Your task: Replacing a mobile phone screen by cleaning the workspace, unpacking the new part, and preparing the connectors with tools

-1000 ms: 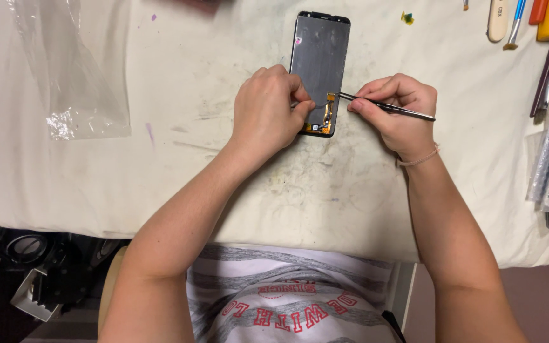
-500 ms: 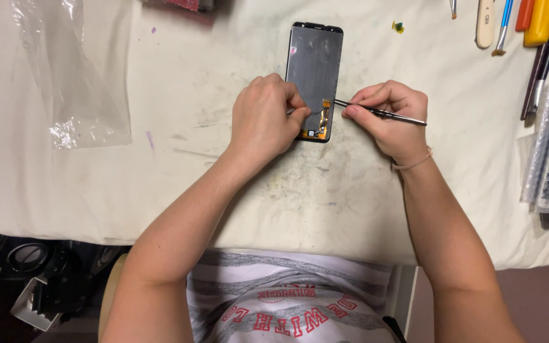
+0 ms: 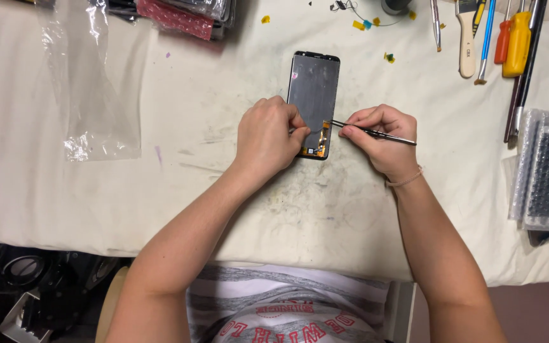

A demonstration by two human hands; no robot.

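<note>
My left hand (image 3: 267, 138) rests on the lower left edge of the phone screen panel (image 3: 313, 95), fingers curled together and pinching its side near the orange flex strip (image 3: 319, 141) at the bottom end. The panel lies flat, face down, in the middle of the desk (image 3: 223, 190), its long side running away from me, its grey back showing.

My right hand (image 3: 382, 140) sits just beside the panel on the right. Its fingers are closed on a thin metal tool (image 3: 373, 133), held like a pen and lying nearly level; the tip reaches the panel's right edge just above the orange strip.

A thin band (image 3: 405, 181) circles my right wrist. To the far left an empty clear plastic bag (image 3: 93, 95) lies on the cloth, well apart from my hands. Along the upper right are hand tools: a brush with a pale handle (image 3: 466, 41), an orange-handled screwdriver (image 3: 517, 41) and others beside them. At the right edge lies a part wrapped in bubble wrap (image 3: 548, 171). Small yellow scraps (image 3: 358, 25) dot the cloth above the panel. The cloth before me is stained and smudged.
</note>
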